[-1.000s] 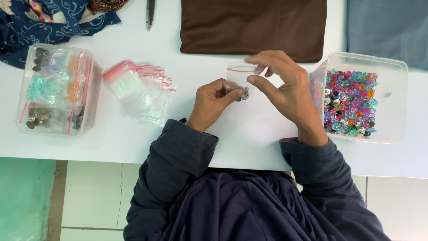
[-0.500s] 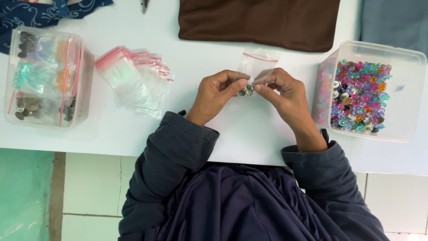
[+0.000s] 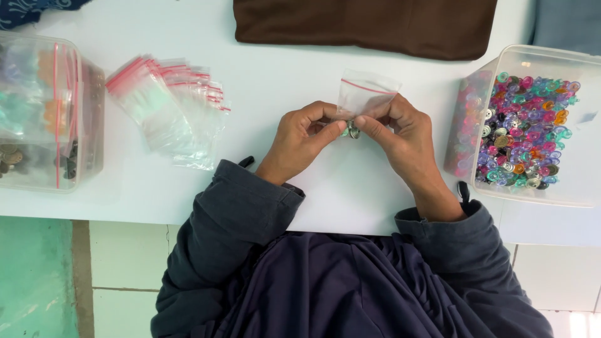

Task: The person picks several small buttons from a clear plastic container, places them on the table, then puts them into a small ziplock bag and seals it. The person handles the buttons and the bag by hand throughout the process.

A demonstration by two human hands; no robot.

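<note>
Over the white table (image 3: pixel 275 69), my left hand (image 3: pixel 300 139) and my right hand (image 3: pixel 400 141) meet at the fingertips. Between them I pinch a small clear zip bag (image 3: pixel 366 94) with a red seal strip, its open end pointing away from me. A few small round snap buttons (image 3: pixel 350 130), green and silver, sit at the bag's lower end, pressed between my thumbs and forefingers. Both hands grip the bag; the buttons are partly hidden by my fingers.
A clear tub (image 3: pixel 532 125) of several coloured buttons stands at the right. A pile of empty zip bags (image 3: pixel 169 106) lies at the left, beside a clear tub (image 3: pixel 44 112) of filled bags. Brown folded cloth (image 3: pixel 369 25) lies at the table's far edge.
My right hand has come down from holding the bag open. Both hands now pinch the bag's lower end together, and the view has shifted slightly.
</note>
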